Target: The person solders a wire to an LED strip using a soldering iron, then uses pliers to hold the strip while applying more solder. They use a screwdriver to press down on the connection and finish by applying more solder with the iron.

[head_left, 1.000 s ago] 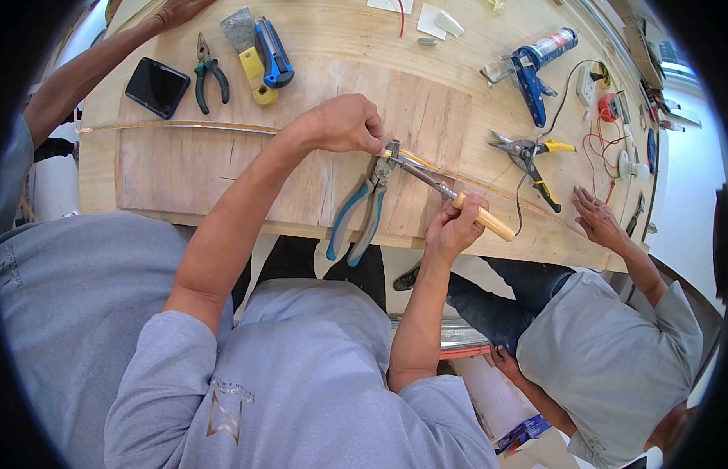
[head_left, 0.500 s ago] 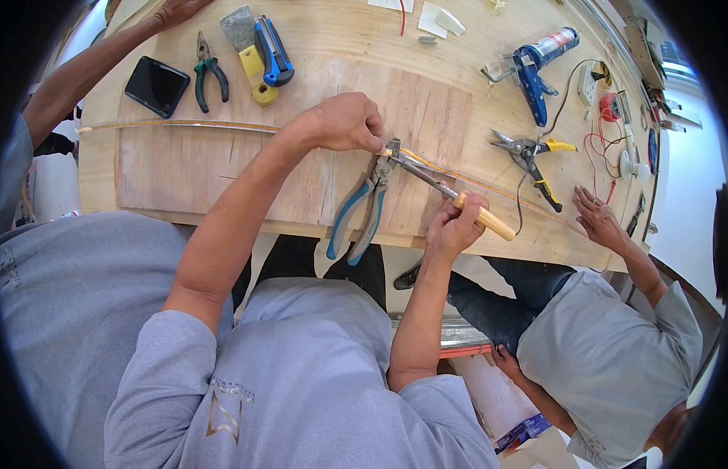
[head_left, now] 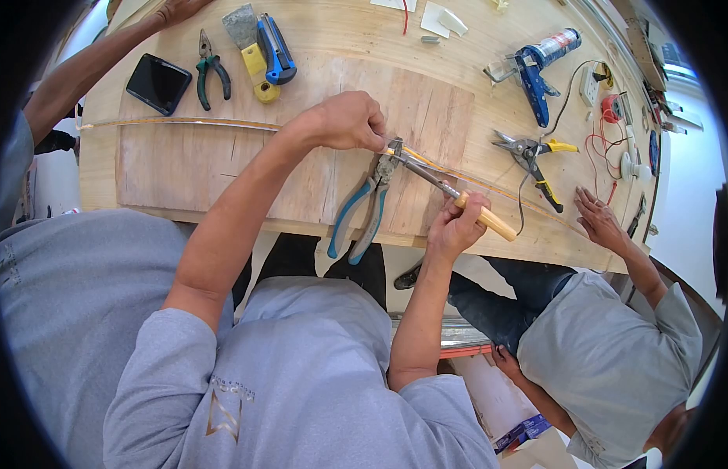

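My right hand (head_left: 459, 223) is closed around the wooden handle of a soldering iron (head_left: 426, 175), whose metal shaft points up-left. Its tip reaches the jaws of the blue-and-grey pliers (head_left: 362, 205), which lie with handles over the table's near edge. Just left of those jaws, my left hand (head_left: 350, 123) pinches a thin yellow-orange LED strip (head_left: 489, 187). Whether a finer piece is also between the fingertips is too small to tell. The strip runs left under my wrist and right towards a co-worker's hand (head_left: 602, 220).
Upper left are a phone (head_left: 158, 84), needle-nose pliers (head_left: 212, 72), a scraper (head_left: 253, 59) and a blue utility knife (head_left: 276, 53). A caulking gun (head_left: 534, 82), yellow-handled snips (head_left: 530, 156) and a power strip (head_left: 589, 84) lie right. Another person's arm (head_left: 98, 66) rests at left.
Both hands, the soldering iron and the pliers keep practically the same place. The whole view has shifted very slightly.
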A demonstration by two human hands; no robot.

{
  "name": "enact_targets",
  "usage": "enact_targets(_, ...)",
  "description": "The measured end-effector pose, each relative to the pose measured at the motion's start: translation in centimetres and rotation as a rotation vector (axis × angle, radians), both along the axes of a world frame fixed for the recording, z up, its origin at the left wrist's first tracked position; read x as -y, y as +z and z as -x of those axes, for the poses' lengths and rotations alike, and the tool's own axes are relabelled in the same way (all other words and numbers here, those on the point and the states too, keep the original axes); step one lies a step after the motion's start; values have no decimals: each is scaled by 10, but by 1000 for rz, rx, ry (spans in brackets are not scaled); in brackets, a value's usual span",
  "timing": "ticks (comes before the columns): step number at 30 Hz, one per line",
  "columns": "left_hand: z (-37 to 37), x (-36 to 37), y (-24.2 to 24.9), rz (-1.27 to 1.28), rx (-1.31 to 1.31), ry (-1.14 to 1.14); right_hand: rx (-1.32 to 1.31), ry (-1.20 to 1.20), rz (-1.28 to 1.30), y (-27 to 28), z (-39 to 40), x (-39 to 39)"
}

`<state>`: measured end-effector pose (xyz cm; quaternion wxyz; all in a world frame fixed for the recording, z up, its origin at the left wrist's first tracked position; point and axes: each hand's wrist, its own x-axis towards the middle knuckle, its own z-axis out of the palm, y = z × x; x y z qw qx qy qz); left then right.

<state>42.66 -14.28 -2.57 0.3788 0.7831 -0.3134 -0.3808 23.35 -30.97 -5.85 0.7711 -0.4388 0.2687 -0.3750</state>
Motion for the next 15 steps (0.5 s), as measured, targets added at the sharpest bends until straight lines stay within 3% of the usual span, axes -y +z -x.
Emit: enact_targets(15,-1,0,1,-5,-20,-11,-8,-4,0,2,-1,-1)
